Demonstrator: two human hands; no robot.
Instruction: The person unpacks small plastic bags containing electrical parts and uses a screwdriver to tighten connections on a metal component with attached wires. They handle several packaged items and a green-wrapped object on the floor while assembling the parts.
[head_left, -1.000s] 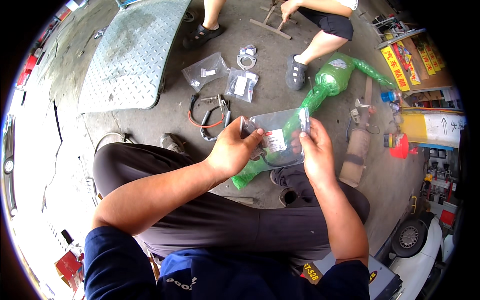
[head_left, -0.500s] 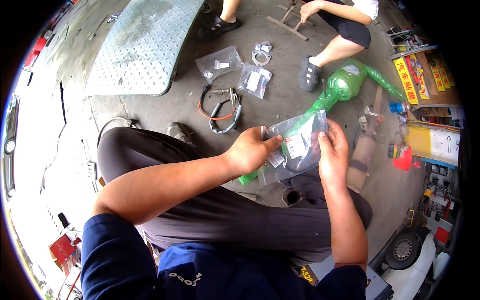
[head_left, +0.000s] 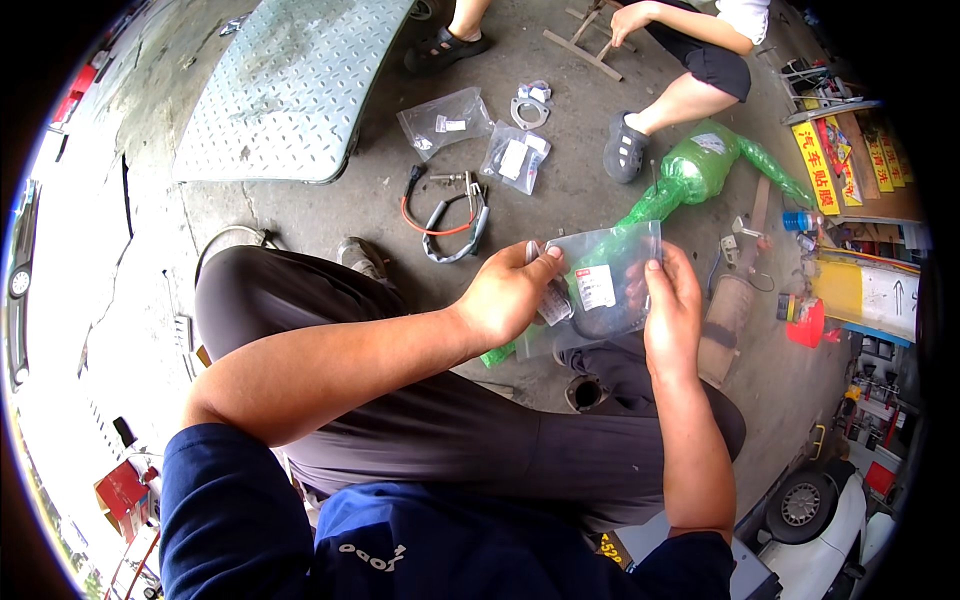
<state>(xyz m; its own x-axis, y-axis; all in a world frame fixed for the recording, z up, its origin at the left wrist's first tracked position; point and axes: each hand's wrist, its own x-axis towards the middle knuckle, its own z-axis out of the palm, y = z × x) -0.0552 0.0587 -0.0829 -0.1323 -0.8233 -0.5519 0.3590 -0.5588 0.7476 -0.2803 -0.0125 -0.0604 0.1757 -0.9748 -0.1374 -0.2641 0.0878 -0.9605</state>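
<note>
A clear plastic bag [head_left: 622,262] with a white label [head_left: 595,287] is stretched between my two hands above my lap. My left hand [head_left: 503,303] pinches its left side, thumb on top, beside a small greyish item with print on it [head_left: 553,303]. On the right edge, my right hand [head_left: 673,312] grips the bag with the thumb in front and fingers behind, seen through the plastic. Whatever else the bag holds is hard to make out. Behind it lies a bulging part wrapped in green plastic [head_left: 697,168].
Ahead on the floor lie a cable with a sensor [head_left: 447,236], a flat metal gasket [head_left: 528,113] and two clear bags [head_left: 445,124] [head_left: 516,158]. A rusty pipe part [head_left: 727,312] lies at right. A ridged metal plate [head_left: 285,95] stands far left. Another person's hand [head_left: 632,20] hangs far right.
The bag has turned flatter toward me, so its label shows more squarely. Both hands keep their hold, with only a slight shift; the view has moved a little.
</note>
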